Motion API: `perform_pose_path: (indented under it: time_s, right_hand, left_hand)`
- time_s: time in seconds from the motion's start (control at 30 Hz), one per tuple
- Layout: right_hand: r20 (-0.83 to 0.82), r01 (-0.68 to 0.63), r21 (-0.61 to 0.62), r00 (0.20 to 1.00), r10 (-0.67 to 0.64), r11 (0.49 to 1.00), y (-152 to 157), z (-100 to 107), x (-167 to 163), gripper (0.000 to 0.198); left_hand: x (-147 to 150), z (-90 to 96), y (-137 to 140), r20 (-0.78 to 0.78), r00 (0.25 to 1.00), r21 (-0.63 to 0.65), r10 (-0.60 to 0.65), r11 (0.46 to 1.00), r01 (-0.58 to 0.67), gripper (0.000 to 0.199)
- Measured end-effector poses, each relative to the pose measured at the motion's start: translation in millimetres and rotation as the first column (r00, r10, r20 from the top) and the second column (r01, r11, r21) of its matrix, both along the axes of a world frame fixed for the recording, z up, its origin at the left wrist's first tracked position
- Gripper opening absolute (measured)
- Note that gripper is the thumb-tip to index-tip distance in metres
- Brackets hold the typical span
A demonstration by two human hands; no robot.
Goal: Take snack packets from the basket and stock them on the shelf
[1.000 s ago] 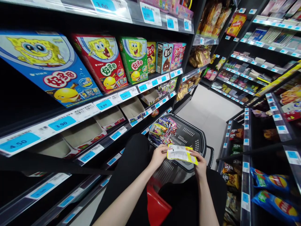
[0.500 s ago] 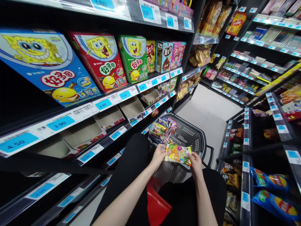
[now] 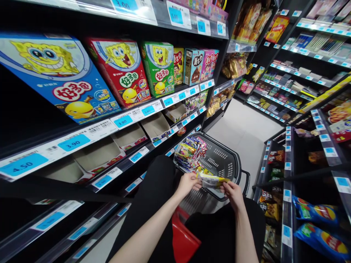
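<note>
A yellow candy packet (image 3: 211, 179) is held between my two hands above the near part of the basket, turned so its edge and pale underside show. My left hand (image 3: 189, 183) pinches its left end. At the other end, the fingers of my right hand (image 3: 232, 191) grip the packet's corner. Below them stands the dark grey shopping basket (image 3: 236, 155) on the floor. Several colourful snack packets (image 3: 189, 151) are heaped in its left side, and some yellow ones lie partly hidden behind my left hand.
Shelves on the left hold blue (image 3: 68, 91), red (image 3: 128, 87) and green (image 3: 161, 78) snack boxes, with open cardboard trays (image 3: 97, 159) below. Blue chip bags (image 3: 315, 210) lie on the right shelves. A red object (image 3: 185, 237) shows between my knees. Tiled floor (image 3: 246, 118) runs ahead.
The packet has tilted from showing its printed front to showing its edge and pale underside. My right hand has shifted slightly right and turned with it.
</note>
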State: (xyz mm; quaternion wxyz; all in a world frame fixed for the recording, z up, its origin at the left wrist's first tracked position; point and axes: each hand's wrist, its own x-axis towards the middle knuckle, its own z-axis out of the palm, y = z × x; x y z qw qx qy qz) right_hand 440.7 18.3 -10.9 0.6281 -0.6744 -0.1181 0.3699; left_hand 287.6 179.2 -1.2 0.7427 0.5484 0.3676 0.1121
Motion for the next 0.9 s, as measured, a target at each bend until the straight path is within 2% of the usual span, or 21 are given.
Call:
perform_pose_path:
  time_s: [0.03, 0.1, 0.17, 0.2, 0.33, 0.43, 0.53, 0.7, 0.8, 0.9]
  right_hand:
    - [0.081, 0.006, -0.033, 0.997, -0.003, 0.999, 1, -1, 0, 0.029]
    - [0.232, 0.03, -0.07, 0.973, -0.013, 0.997, 3, -3, -1, 0.033]
    - [0.287, 0.027, -0.064, 0.958, -0.007, 0.998, 5, -4, -2, 0.036]
    - [0.27, 0.012, -0.053, 0.963, 0.003, 0.999, 6, -5, -3, 0.036]
    - [0.14, -0.015, 0.003, 0.99, 0.014, 1.0, 11, -12, -6, 0.034]
    - [0.045, 0.031, 0.056, 0.998, -0.034, 0.998, 13, -15, -6, 0.03]
    - [-0.08, 0.093, 0.125, 0.993, -0.083, 0.988, 13, -15, -3, 0.038]
    - [-0.197, 0.132, 0.233, 0.977, -0.086, 0.963, 9, -10, 2, 0.02]
    - [-0.248, 0.123, 0.241, 0.967, -0.062, 0.963, 5, -6, 2, 0.025]
    - [-0.256, 0.107, 0.206, 0.965, -0.052, 0.973, 4, -1, -1, 0.031]
  left_hand:
    - [-1, -1.2, 1, -0.051, 0.999, 0.125, 0.013, 0.992, -0.006, 0.018]
    - [-2, -4.0, 2, -0.1, 0.993, 0.366, 0.07, 0.93, -0.029, 0.026]
    - [-3, -7.5, 4, -0.09, 0.99, 0.472, 0.11, 0.88, -0.055, 0.03]
    - [-3, -9.5, 5, -0.08, 0.989, 0.468, 0.121, 0.881, -0.07, 0.03]
    - [0, -14.9, 6, -0.039, 0.99, 0.262, 0.132, 0.958, -0.117, 0.026]
    - [2, -12.8, 5, 0.022, 0.987, 0.061, 0.159, 0.985, -0.16, 0.019]
    - [3, -7.4, 3, 0.097, 0.976, -0.106, 0.197, 0.977, -0.187, 0.023]
    - [3, -3.1, 3, 0.16, 0.969, -0.285, 0.19, 0.948, -0.139, 0.013]
    - [2, -2.4, 4, 0.181, 0.964, -0.344, 0.196, 0.931, -0.124, 0.019]
    - [2, -2.9, 4, 0.171, 0.965, -0.337, 0.197, 0.932, -0.131, 0.025]
